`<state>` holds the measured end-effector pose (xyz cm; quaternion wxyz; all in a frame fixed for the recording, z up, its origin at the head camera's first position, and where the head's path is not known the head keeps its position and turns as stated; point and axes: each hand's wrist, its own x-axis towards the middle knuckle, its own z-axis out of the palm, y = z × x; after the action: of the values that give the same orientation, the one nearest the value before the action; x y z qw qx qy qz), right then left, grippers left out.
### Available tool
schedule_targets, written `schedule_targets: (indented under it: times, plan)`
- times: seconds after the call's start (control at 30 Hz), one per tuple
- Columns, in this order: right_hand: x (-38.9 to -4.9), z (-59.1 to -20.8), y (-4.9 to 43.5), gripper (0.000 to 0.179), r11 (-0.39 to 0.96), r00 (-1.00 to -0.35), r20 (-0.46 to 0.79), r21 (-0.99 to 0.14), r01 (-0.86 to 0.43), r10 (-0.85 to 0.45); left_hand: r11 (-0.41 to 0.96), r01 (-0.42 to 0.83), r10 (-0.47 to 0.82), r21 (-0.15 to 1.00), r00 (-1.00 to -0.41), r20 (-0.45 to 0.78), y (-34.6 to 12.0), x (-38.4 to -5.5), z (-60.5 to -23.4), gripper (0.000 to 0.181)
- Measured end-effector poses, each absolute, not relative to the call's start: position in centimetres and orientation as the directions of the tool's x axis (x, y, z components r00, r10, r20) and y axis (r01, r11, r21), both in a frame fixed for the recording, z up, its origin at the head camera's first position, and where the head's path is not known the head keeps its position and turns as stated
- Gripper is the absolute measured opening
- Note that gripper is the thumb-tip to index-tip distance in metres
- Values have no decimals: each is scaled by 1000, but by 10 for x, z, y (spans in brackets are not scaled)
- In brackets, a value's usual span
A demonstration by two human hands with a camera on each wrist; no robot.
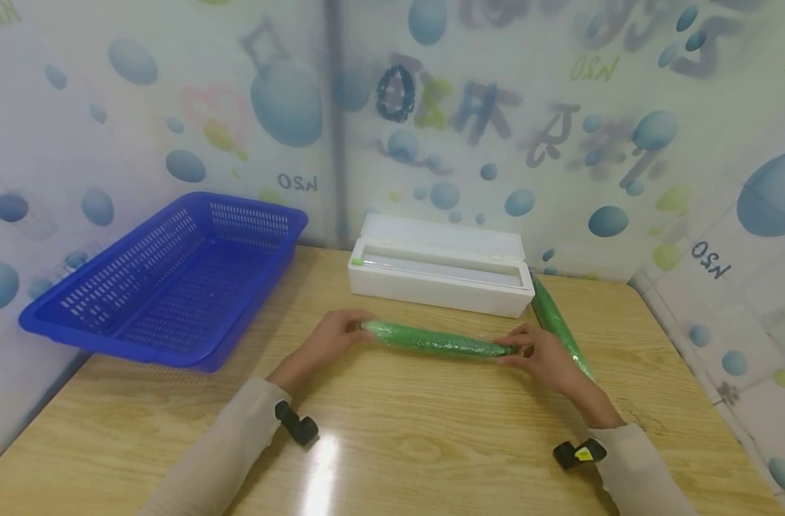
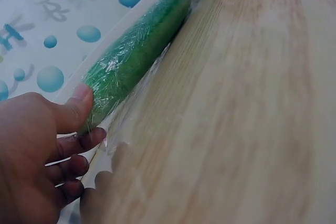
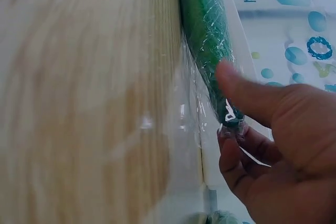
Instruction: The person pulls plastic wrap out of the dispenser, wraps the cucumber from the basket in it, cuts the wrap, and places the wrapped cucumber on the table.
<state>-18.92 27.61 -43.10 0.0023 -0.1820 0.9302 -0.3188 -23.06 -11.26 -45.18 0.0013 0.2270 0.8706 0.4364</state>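
Observation:
A green cucumber [image 1: 431,340] wrapped in shiny clear film lies crosswise between the two hands, in front of the white box. At its paler left end, my left hand [image 1: 331,335] pinches it between thumb and index finger; the other fingers curl loosely below, as the left wrist view shows on the hand [image 2: 31,145]. My right hand [image 1: 542,357] holds the darker right end. In the right wrist view the thumb of this hand [image 3: 294,124] presses the cucumber [image 3: 205,19], with fingers curled at the bunched film on its tip.
Behind the cucumber stands a long white film-dispenser box [image 1: 437,292] with its lid raised. A second wrapped cucumber [image 1: 558,324] lies at the box's right end. On the left sits a blue slotted basket [image 1: 215,358] on the wooden table [image 1: 392,437]. Patterned walls close off the back and sides.

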Motion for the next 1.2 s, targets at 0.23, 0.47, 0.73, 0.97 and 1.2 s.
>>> schedule_targets:
  times: [0.23, 0.47, 0.73, 0.97, 1.2]
  plan:
    - [-189, -433, 277, 30, 714, -948, 167, -626, -313, -270, 546, 430, 435, 719, -879, 195, -113, -233, -453, 29]
    - [-189, -434, 278, 20, 706, -954, 145, -644, -293, -264, 470, 497, 450, 729, -846, 286, -115, -235, -456, 30]
    - [-191, -434, 279, 16, 730, -951, 117, -616, -296, -287, 495, 446, 429, 745, -872, 237, -115, -235, -456, 36]
    - [-192, -433, 277, 17, 740, -933, 136, -575, -349, -334, 540, 427, 426, 726, -882, 202, -113, -235, -455, 33]
    - [-191, -438, 278, 30, 736, -938, 51, -606, -302, -343, 597, 415, 452, 687, -881, 139, -111, -233, -454, 27]
